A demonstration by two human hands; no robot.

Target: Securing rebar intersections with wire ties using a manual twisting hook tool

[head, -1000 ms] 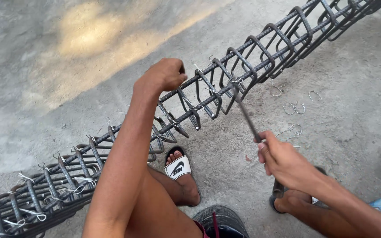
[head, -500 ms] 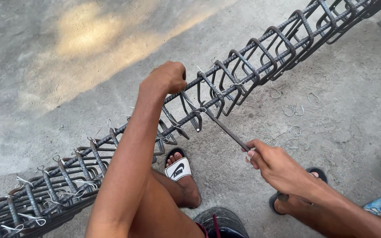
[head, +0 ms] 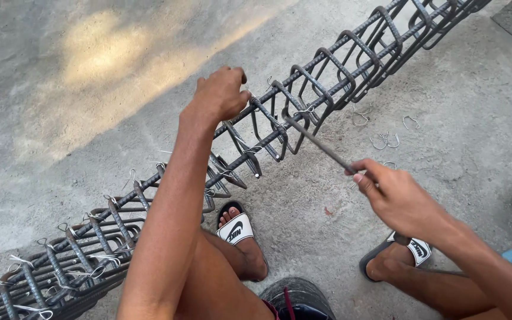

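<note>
Outdoors, a person seen from above their own head works on a long rebar cage [head: 327,77] that lies on a concrete floor [head: 90,89] and runs diagonally from below the left hand, past both hands, and away beyond the right hand. The cage is made of straight dark steel bars with square stirrups set close together, many of them bound with thin light wire ties.

The left hand [head: 220,93] is closed into a fist on the top bar of the cage, fingers curled around it, with the forearm stretching back toward the viewer. The right hand [head: 395,198] is closed around the handle end of a thin metal hook tool [head: 318,145], thumb on top. The tool slants up and away from the right hand toward the left hand, and its tip reaches the cage just beside the left fist, at a stirrup where a wire tie sits; whether the tip is hooked into the wire cannot be told.

Below the left forearm, a foot in a black-and-white sandal [head: 235,228] rests on the floor next to the cage. Under the right wrist is the other sandalled foot [head: 407,252]. Beyond the right hand, a few loose bent wire pieces [head: 386,141] lie scattered on the floor.
</note>
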